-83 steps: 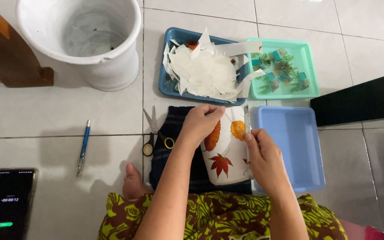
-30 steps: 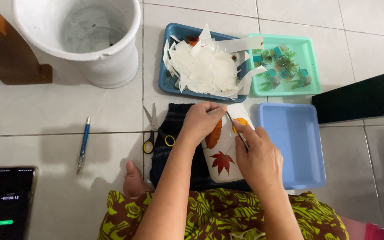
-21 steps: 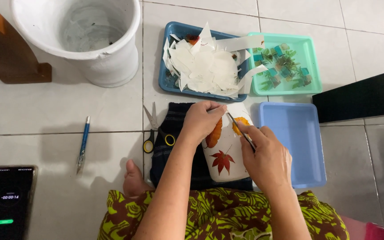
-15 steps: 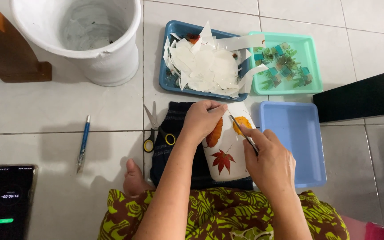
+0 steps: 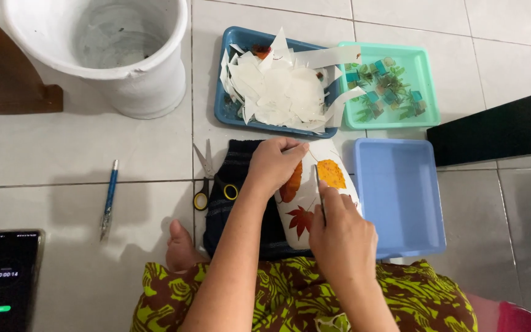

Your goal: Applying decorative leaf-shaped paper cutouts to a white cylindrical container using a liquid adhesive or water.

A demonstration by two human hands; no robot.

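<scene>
While a white sheet [image 5: 307, 203] bearing pressed leaves is kept flat on a dark cloth [image 5: 235, 203] laid on the tiled floor [image 5: 50, 160], it is pressed near its upper edge by the left hand [image 5: 275, 166], whose fingers are bent down onto the paper. A thin dark blade or tool [image 5: 319, 190] is gripped in the right hand [image 5: 342, 237], fingers closed narrowly around it, its tip set between an orange leaf [image 5: 330, 174] and a brown-orange leaf [image 5: 291, 184]. A red maple-shaped leaf [image 5: 300, 219] is seen lower on the sheet, just left of the right hand.

Scissors [image 5: 207, 178] with yellow-rimmed handles are noted at the left edge of the cloth. A light blue tray [image 5: 401, 197] is placed just right of the sheet. Beyond, a darker blue tray [image 5: 224, 110] is filled with white paper scraps [image 5: 278, 92], and a green tray [image 5: 428, 92] holds small green and blue pieces. A white bucket [image 5: 149, 80], a blue pen [image 5: 109, 198] and a phone [image 5: 4, 276] are recorded to the left.
</scene>
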